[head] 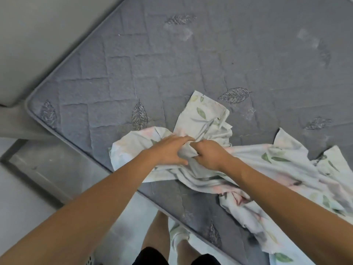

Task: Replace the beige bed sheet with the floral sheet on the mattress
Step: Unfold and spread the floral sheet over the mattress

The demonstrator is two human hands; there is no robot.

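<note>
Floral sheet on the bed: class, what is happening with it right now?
A person stands at the near edge of a bare grey quilted mattress. Both hands work a bunched floral sheet lying crumpled there. The right hand grips a fold; the left hand lies on the fabric beside it. The sheet is not yet spread, and no beige sheet is visible.

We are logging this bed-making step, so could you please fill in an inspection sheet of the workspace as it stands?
Surface: grey quilted mattress, bare, leaf stitching showing.
Job's things: floral sheet bunched on the near edge of the mattress, one end hanging over the side; beige sheet not seen.
Clutter: nothing seen.
Grippers: left hand rests on the bunched sheet with its fingers fairly straight; right hand grips a fold of it.
Cables: nothing seen.
Surroundings: pale floor beside the bed; light wall or panel at upper left; the person's legs below.
</note>
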